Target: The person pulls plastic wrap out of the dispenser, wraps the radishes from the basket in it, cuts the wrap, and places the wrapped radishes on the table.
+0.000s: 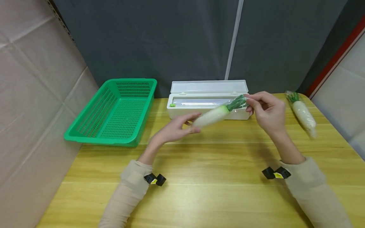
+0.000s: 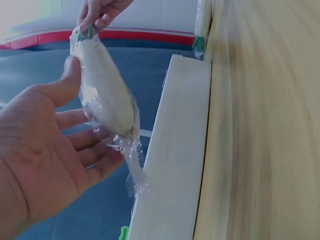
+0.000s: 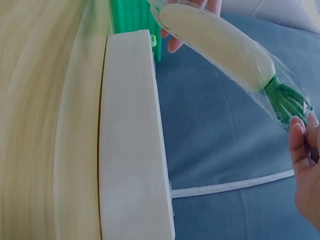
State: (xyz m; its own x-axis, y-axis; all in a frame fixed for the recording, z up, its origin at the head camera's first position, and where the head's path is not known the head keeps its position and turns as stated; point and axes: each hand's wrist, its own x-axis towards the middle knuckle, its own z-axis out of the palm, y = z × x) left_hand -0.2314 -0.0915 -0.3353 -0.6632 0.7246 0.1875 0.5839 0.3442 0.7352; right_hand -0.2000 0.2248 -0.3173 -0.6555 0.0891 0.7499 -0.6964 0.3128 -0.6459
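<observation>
A white radish (image 1: pixel 212 116) with green stalks, wrapped in clear film, is held slanting above the table. My right hand (image 1: pixel 269 110) pinches the wrapped stalk end (image 3: pixel 292 102) between thumb and fingertips. At the radish's lower end is my left hand (image 1: pixel 179 126), its thumb and loosely extended fingers spread around the tip. The left wrist view shows those fingers passing behind the radish, with a twisted tail of film (image 2: pixel 134 162) hanging past them. Behind the radish stands a white cling film box (image 1: pixel 209 107), its lid (image 1: pixel 209 86) raised.
To the left stands a green perforated basket (image 1: pixel 115 117). Another film-wrapped radish (image 1: pixel 304 114) lies at the right edge of the wooden table (image 1: pixel 211 190). A dark grey partition (image 1: pixel 148 41) rises behind the box, and pale sheeting (image 1: pixel 37 95) hangs on the left.
</observation>
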